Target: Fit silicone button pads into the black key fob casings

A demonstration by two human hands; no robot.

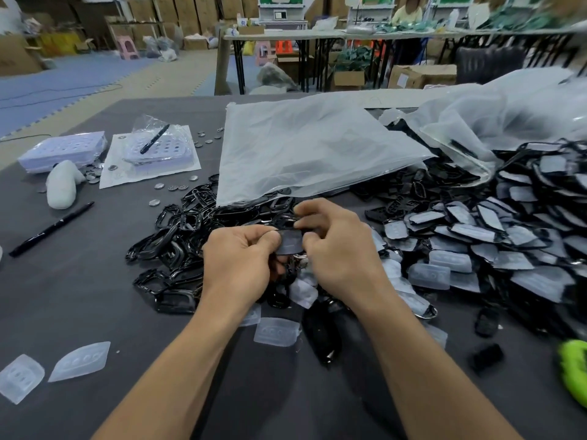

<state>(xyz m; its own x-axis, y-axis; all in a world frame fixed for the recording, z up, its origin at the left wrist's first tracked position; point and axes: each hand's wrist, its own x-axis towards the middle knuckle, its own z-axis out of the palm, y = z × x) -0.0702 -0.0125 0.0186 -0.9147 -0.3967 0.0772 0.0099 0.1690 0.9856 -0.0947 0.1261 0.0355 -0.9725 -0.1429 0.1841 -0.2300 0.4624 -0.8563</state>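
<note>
Black plastic sits at the centre of the view: one key fob casing, with a cloudy silicone pad over its face, is held above a grey-covered table by two hands. The left hand is curled round the casing's left end, and the right hand is curled round its right end, so both sets of fingers are closed on it. A heap of empty black frames, too many to count, is spread just left of the hands. A larger heap of fitted casings, also uncounted, is piled to the right. Three loose pads are seen lying clear: two at the lower left and one between the forearms; others are partly hidden. Two black pens are counted on the left, and two stacks of white trays beyond them. One flat plastic bag is laid behind the hands. Small silver coin cells are scattered near the trays.
</note>
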